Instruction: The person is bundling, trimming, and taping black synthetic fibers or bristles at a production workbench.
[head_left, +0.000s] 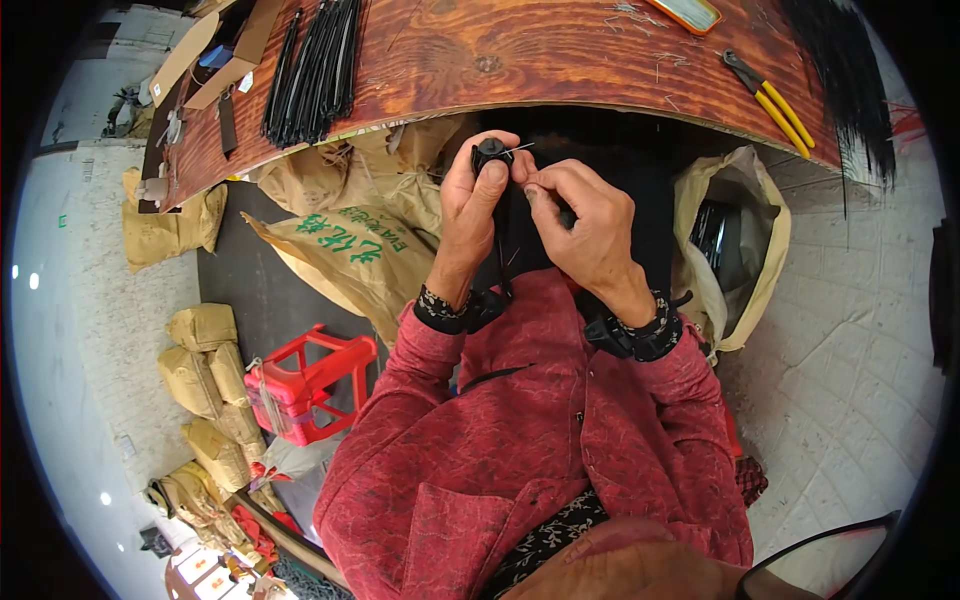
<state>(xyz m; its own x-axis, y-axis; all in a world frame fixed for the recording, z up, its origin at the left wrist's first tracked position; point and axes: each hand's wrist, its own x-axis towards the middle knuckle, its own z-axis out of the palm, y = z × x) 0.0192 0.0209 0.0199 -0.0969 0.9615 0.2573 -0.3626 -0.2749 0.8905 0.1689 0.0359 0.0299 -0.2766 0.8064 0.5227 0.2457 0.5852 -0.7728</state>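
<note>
My left hand (468, 190) is closed round a small black part with a round top (490, 149), held up just in front of the table edge. A thin pale wire (521, 148) sticks out beside it toward the right. Black thin strips (505, 240) hang below the hand toward my lap. Close by on the right, my right hand (590, 215) has thumb and forefinger pinched together near the left fingertips. Whatever lies in that pinch is too small to make out.
On the wooden table (560, 60) lie black rods (315, 75), yellow-handled pliers (775, 105), an orange-rimmed tin (690, 12), scattered wire bits and black strands (845, 90). An open sack (760, 250) stands right; paper sacks (350, 235), a red stool (315, 385) and packed bags (205, 370) are left.
</note>
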